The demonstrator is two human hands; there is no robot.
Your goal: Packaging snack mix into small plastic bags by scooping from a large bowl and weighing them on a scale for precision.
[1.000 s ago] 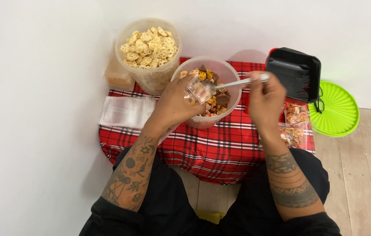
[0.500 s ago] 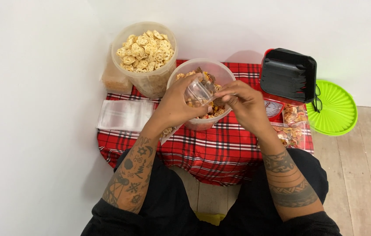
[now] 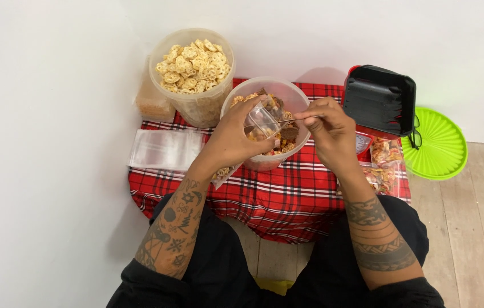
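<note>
While the left hand [image 3: 235,136] closes its grip around a small clear plastic bag [image 3: 262,121], holding the bag's open mouth tilted over the nearer tub, the right hand [image 3: 327,132] pinches the handle of a metal spoon [image 3: 292,119] between thumb and fingertips. The spoon's handle runs leftward from those fingers toward the bag's mouth, and its bowl is hidden at the bag, so I cannot tell what it carries. Some snack pieces already sit in the bottom of the bag.

Both hands hang over a clear round tub [image 3: 299,98] filled with a mixed snack [image 3: 287,134] of brown, orange and pale pieces. Just behind it, and touching or nearly touching it, stands a taller clear tub [image 3: 196,108] heaped with pale ring-shaped crackers [image 3: 194,64]. Both tubs rest on a red plaid cloth [image 3: 276,194] spread on the floor in front of the person's crossed legs in dark trousers.

At the cloth's left edge lies a flat stack of empty clear bags [image 3: 165,150]. Right of the right hand, filled snack bags [image 3: 383,162] lie on the cloth, beside a red kitchen scale [image 3: 363,142] that carries a black tray [image 3: 380,98] tipped up on it. Further right, a lime-green round lid [image 3: 440,142] lies partly on the wooden floor [image 3: 482,228], with a pair of dark glasses [image 3: 418,130] resting at its left rim. A white wall backs the scene.
</note>
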